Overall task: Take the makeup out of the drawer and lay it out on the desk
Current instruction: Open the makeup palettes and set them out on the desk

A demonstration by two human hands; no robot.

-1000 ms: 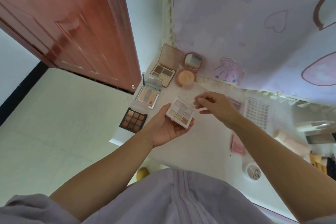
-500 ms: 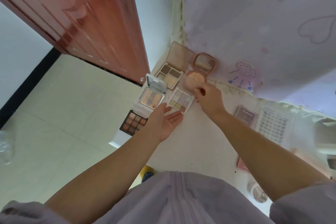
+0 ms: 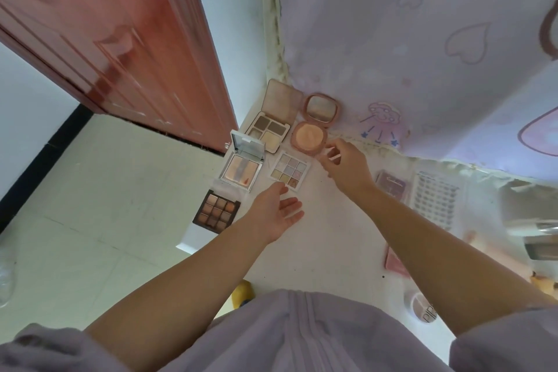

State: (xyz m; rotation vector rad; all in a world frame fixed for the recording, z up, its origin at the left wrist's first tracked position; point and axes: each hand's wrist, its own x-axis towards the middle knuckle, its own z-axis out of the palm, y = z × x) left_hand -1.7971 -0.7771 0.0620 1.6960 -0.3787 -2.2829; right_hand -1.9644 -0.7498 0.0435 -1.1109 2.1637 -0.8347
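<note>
Pastel nine-pan palette [image 3: 290,171] now flat on the white desk [image 3: 326,238], lid open, in the cluster at 11 o'clock from my torso. My left hand [image 3: 276,214] sits at its 6 o'clock, palm up, fingers loose, holding nothing. My right hand [image 3: 344,166] is at its 3 o'clock, fingers curled; seems to pinch something small and pale, can't tell what. My read: palette is light, rigid, slick plastic, pressed powder cracks if dropped. I'd grip the case edges, never the pans.
</note>
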